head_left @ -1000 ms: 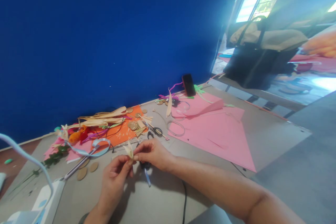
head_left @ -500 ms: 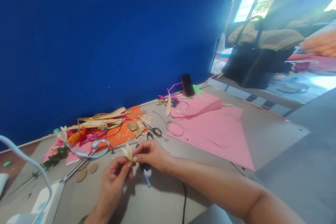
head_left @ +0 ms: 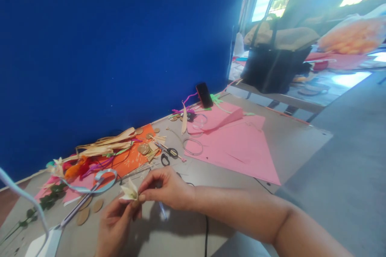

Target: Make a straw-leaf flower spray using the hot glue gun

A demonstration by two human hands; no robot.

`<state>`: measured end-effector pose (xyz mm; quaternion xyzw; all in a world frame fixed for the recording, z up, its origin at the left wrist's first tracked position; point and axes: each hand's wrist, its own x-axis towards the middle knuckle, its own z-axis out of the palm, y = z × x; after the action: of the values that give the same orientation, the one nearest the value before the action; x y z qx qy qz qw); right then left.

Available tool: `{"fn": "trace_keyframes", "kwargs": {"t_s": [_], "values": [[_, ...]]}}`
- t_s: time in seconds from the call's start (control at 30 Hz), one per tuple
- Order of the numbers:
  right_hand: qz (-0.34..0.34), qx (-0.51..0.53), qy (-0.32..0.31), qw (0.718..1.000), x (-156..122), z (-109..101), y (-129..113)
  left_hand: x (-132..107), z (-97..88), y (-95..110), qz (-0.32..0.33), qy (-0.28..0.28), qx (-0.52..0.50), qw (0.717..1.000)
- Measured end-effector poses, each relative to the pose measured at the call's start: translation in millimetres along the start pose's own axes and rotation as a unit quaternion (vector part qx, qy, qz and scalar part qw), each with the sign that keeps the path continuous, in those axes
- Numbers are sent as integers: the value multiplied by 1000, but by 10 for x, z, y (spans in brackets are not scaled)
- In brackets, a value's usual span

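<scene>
The work in hand is the fingering of a small pale flower [head_left: 129,191], seemingly made of dried husk, held up between both hands just above the table [head_left: 301,144]. The left hand [head_left: 113,225] comes from below, its fingers [head_left: 125,205] closed about the flower's base so that the petals fan upward out of the grip. The right hand [head_left: 164,188] reaches across from the right, its thumb and forefinger pinched together on the petals' right edge, the other fingers curled loosely behind. So the flower sits between the two sets of fingertips, touching both, with its tips pointing up and away from the left palm. By my judgement the piece is thin and brittle, so any further shaping calls for a light pinch and for the left grip staying low on the base, lest a petal crease or tear. Beyond the fingertips, near but apart, lie scissors [head_left: 167,156] on the edge of an orange sheet [head_left: 134,160] with husk strips [head_left: 105,144]; to the left of the left fingers a blue ribbon [head_left: 101,177] loops beside brown discs [head_left: 88,212]. Well beyond the right hand spreads a pink sheet [head_left: 238,148]. Something blurred lies under the right hand; I cannot tell what.
</scene>
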<state>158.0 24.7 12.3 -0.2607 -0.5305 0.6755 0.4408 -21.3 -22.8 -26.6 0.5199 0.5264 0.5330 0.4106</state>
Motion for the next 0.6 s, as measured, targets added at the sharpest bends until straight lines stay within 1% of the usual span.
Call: {"fn": "trace_keyframes", "kwargs": {"t_s": [0.1,0.23,0.43,0.6], "values": [[-18,-25,6,999,-12,11,4,-1,-50,-14,7,-14,34,999],[-42,-40,1,998,-21,14,7,-13,-85,-7,17,-31,52,998],[-62,-36,2,997,-25,20,-5,-13,-79,34,30,-31,73,996],[-56,-36,3,998,-27,18,16,-10,-75,45,57,-16,68,996]]}}
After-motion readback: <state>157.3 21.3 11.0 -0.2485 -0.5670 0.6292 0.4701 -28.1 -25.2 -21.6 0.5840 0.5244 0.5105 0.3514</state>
